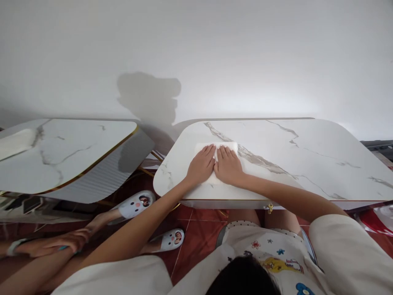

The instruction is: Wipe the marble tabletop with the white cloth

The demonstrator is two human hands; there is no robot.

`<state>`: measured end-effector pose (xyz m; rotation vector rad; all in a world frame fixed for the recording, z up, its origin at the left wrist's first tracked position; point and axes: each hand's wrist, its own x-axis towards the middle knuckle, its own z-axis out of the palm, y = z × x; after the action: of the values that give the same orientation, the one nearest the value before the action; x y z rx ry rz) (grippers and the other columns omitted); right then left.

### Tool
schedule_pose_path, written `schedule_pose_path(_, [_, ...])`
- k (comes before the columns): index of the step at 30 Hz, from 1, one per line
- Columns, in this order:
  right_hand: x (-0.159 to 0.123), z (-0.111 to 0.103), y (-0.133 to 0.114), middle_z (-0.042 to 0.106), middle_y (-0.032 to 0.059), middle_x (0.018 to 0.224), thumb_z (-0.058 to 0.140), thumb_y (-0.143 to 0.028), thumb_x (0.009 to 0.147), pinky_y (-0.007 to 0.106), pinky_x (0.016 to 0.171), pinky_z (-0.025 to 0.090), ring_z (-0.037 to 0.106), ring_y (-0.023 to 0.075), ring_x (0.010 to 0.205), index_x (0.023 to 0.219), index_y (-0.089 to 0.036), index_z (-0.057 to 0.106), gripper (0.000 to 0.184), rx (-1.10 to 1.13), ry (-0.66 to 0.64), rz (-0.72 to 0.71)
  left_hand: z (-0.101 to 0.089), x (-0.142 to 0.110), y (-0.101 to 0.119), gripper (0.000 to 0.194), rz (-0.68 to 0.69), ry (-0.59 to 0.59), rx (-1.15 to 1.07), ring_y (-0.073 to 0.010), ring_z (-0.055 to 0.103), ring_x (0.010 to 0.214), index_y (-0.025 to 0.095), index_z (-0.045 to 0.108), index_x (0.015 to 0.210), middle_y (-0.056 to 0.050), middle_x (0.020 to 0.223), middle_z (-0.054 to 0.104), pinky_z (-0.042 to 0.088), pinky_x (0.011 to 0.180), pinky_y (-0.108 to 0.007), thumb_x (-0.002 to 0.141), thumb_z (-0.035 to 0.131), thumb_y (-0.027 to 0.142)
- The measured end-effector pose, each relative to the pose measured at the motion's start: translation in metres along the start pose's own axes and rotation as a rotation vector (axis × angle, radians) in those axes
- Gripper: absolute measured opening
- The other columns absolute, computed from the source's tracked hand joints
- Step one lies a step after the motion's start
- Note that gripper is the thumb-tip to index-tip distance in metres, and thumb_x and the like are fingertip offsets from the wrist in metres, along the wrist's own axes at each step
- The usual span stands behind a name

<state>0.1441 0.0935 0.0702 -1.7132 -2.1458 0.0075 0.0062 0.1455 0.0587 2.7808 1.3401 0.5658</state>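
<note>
My left hand point(201, 166) lies flat, palm down, on a folded white cloth or paper towel point(232, 146); I cannot tell which. Beside it, my right hand point(229, 165) presses flat on the same white sheet, fingers pointing away from me. The thumbs nearly meet in the middle, and neither hand is wrapped round anything. Under the sheet is a white marble-patterned tabletop point(313, 164) with grey-brown veins and rounded corners. My hands cover most of the sheet, near the left part of the top.
A small gold knob point(270, 208) sits on the table's front. To the left stands a second marble-patterned table point(76, 151) with gold trim, a white item point(16, 143) on it. Another person's hands point(61, 241) rest low left, above slippers point(136, 205). A wall point(245, 57) stands behind.
</note>
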Motion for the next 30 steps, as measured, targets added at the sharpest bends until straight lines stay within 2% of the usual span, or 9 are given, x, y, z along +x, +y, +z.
schedule_pose_path(4, [-0.036, -0.014, -0.005, 0.033, 0.0176, 0.148, 0.032, -0.028, 0.091, 0.042, 0.114, 0.020, 0.028, 0.0283, 0.139, 0.141, 0.001, 0.038, 0.058, 0.025, -0.044, -0.064, -0.004, -0.036, 0.029, 0.055, -0.086, 0.002, 0.008, -0.0208, 0.027, 0.140, 0.018, 0.030, 0.145, -0.006, 0.149, 0.035, 0.026, 0.116, -0.044, 0.094, 0.018, 0.031])
schedule_pose_path(7, [-0.061, -0.026, 0.004, 0.033, 0.0155, 0.149, 0.031, -0.028, 0.090, 0.040, 0.114, 0.020, 0.027, 0.0262, 0.139, 0.142, -0.001, 0.037, 0.058, 0.033, -0.060, -0.096, -0.001, -0.051, 0.054, 0.055, -0.118, 0.012, -0.002, -0.0221, 0.026, 0.140, 0.021, 0.029, 0.146, -0.006, 0.149, 0.035, 0.027, 0.115, -0.045, 0.093, 0.021, 0.033])
schedule_pose_path(10, [-0.075, -0.035, 0.021, 0.033, 0.0149, 0.149, 0.032, -0.027, 0.090, 0.040, 0.114, 0.021, 0.028, 0.0255, 0.139, 0.142, -0.002, 0.038, 0.059, 0.039, -0.057, -0.095, 0.006, -0.048, 0.074, 0.055, -0.106, 0.010, -0.022, -0.0229, 0.026, 0.141, 0.021, 0.028, 0.147, -0.006, 0.149, 0.036, 0.029, 0.114, -0.045, 0.093, 0.023, 0.032])
schedule_pose_path(13, [-0.073, -0.038, 0.043, 0.035, 0.0130, 0.148, 0.032, -0.028, 0.089, 0.042, 0.113, 0.024, 0.031, 0.0249, 0.138, 0.142, -0.007, 0.039, 0.058, 0.026, -0.052, -0.064, 0.015, -0.028, 0.085, 0.055, -0.082, 0.009, -0.050, -0.0228, 0.027, 0.140, 0.023, 0.029, 0.146, -0.006, 0.149, 0.037, 0.030, 0.113, -0.045, 0.092, 0.024, 0.032])
schedule_pose_path(16, [-0.054, -0.038, 0.066, 0.038, 0.0127, 0.147, 0.032, -0.029, 0.090, 0.041, 0.112, 0.024, 0.032, 0.0245, 0.137, 0.142, -0.008, 0.039, 0.057, -0.009, -0.051, -0.053, 0.024, 0.002, 0.086, 0.054, -0.080, 0.007, -0.057, -0.0236, 0.028, 0.140, 0.019, 0.034, 0.144, -0.008, 0.148, 0.038, 0.029, 0.114, -0.043, 0.091, 0.026, 0.030])
schedule_pose_path(20, [-0.013, -0.035, 0.094, 0.039, 0.0144, 0.147, 0.033, -0.027, 0.090, 0.038, 0.111, 0.023, 0.033, 0.0239, 0.136, 0.141, -0.005, 0.039, 0.056, -0.026, -0.084, -0.105, 0.035, 0.047, 0.075, 0.052, -0.100, 0.031, -0.059, -0.0260, 0.030, 0.138, 0.011, 0.039, 0.139, -0.013, 0.145, 0.041, 0.027, 0.114, -0.044, 0.090, 0.029, 0.025])
schedule_pose_path(25, [0.042, -0.025, 0.118, 0.039, 0.0127, 0.147, 0.034, -0.025, 0.090, 0.036, 0.110, 0.024, 0.034, 0.0229, 0.136, 0.141, -0.008, 0.039, 0.054, -0.040, -0.096, -0.126, 0.045, 0.097, 0.047, 0.050, -0.102, 0.084, -0.074, -0.0265, 0.035, 0.135, 0.009, 0.044, 0.135, -0.014, 0.142, 0.045, 0.027, 0.114, -0.043, 0.088, 0.033, 0.022])
schedule_pose_path(30, [0.090, -0.014, 0.131, 0.040, 0.0132, 0.147, 0.034, -0.024, 0.092, 0.034, 0.109, 0.024, 0.034, 0.0229, 0.135, 0.140, -0.006, 0.039, 0.052, -0.058, -0.096, -0.131, 0.052, 0.139, 0.015, 0.049, -0.055, 0.088, -0.012, -0.0265, 0.038, 0.133, 0.001, 0.045, 0.131, -0.019, 0.140, 0.046, 0.026, 0.114, -0.039, 0.088, 0.032, 0.020])
